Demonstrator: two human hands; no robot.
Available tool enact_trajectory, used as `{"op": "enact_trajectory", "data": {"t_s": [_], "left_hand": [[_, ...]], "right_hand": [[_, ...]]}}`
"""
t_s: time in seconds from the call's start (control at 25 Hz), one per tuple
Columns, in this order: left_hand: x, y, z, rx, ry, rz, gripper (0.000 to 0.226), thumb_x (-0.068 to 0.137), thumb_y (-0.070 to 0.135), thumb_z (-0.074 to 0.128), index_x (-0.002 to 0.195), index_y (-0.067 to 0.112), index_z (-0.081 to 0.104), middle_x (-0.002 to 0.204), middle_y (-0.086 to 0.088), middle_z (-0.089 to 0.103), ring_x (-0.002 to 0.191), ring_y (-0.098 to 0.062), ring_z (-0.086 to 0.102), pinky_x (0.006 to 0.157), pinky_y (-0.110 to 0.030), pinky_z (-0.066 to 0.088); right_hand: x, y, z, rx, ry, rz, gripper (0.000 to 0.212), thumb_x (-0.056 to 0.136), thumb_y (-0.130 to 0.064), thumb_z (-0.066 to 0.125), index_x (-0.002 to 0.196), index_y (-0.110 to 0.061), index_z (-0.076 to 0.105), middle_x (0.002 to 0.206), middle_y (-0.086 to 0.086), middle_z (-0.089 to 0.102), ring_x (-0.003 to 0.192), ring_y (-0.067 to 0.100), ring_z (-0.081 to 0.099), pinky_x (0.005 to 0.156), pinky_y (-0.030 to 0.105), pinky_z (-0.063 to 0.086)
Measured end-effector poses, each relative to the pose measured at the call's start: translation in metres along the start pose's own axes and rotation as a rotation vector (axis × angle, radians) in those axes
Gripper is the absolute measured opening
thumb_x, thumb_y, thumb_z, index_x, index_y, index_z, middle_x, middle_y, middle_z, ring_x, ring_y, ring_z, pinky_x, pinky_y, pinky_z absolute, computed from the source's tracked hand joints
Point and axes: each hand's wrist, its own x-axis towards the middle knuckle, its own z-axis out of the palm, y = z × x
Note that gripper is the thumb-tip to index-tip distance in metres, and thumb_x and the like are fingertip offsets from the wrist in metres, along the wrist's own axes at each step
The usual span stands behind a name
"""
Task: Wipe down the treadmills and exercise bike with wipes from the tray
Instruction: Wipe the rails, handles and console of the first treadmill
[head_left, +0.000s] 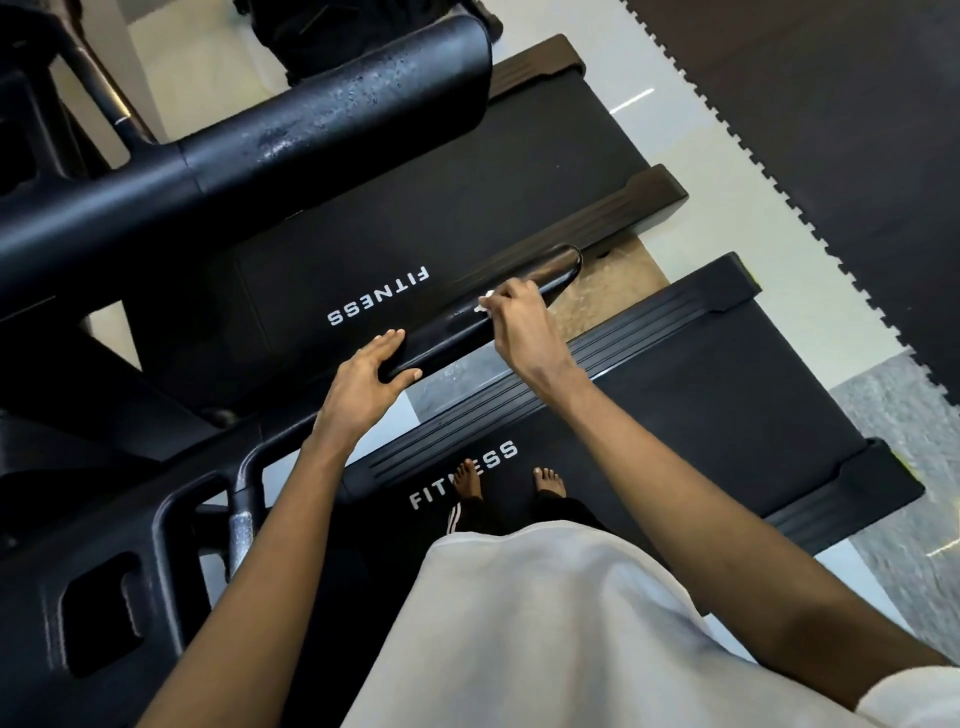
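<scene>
Looking down, we see two treadmills side by side. The right hand (519, 325) is in the middle of the frame. Its fingers are curled and pinch a small white wipe (485, 305) against the rail (550, 267) of the far treadmill (519, 171). The left hand (363, 387) rests on the same rail, lower and to the left. Its fingers lie nearly straight on top, and its thumb is on the near side. We stand with bare feet (548, 480) on the near treadmill (701, 400), in the lower half of the frame.

At the upper left, a fat bar (337, 104) has wet spots, so we think it has had its wipe. The rail is the job in hand. We think the near treadmill and the bike are left to do. We cannot see the bike or the tray here.
</scene>
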Motion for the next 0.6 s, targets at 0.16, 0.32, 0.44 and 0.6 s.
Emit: {"op": "enact_trajectory", "data": {"t_s": [0.16,0.32,0.44,0.6], "left_hand": [[-0.006,-0.003,0.006,-0.038,0.054,-0.014,0.065,0.091,0.033,0.073,0.149,0.022,0.048,0.156,0.003,0.042,0.148,-0.008,0.028,0.120,-0.023,0.006],[0.000,-0.006,0.005,-0.065,0.031,-0.038,0.067,0.088,0.033,0.076,0.148,0.021,0.049,0.156,0.003,0.044,0.148,-0.008,0.029,0.121,-0.030,0.005],[0.000,-0.011,-0.001,-0.069,0.016,-0.025,0.067,0.088,0.031,0.077,0.148,0.020,0.049,0.155,0.003,0.044,0.147,-0.007,0.030,0.126,-0.035,0.014],[0.001,-0.025,-0.012,-0.080,-0.001,0.021,0.067,0.087,0.032,0.078,0.148,0.021,0.050,0.154,0.006,0.046,0.145,-0.005,0.033,0.117,-0.020,0.021]], "right_hand": [[0.019,0.010,-0.017,-0.145,-0.047,0.100,0.032,0.092,0.009,0.047,0.114,0.003,0.070,0.112,0.018,0.063,0.102,0.029,0.053,0.092,0.043,0.051],[-0.002,-0.042,-0.002,-0.125,-0.292,-0.090,0.045,0.086,0.007,0.044,0.127,0.004,0.061,0.124,0.019,0.057,0.115,0.033,0.051,0.103,0.042,0.047],[0.002,-0.032,-0.012,-0.158,-0.329,-0.086,0.055,0.086,0.009,0.047,0.139,-0.005,0.055,0.140,0.012,0.055,0.130,0.028,0.049,0.110,0.039,0.044],[0.007,-0.027,-0.017,-0.345,-0.317,0.035,0.053,0.093,-0.006,0.046,0.146,-0.007,0.047,0.149,0.011,0.049,0.138,0.024,0.044,0.122,0.040,0.025]]}}
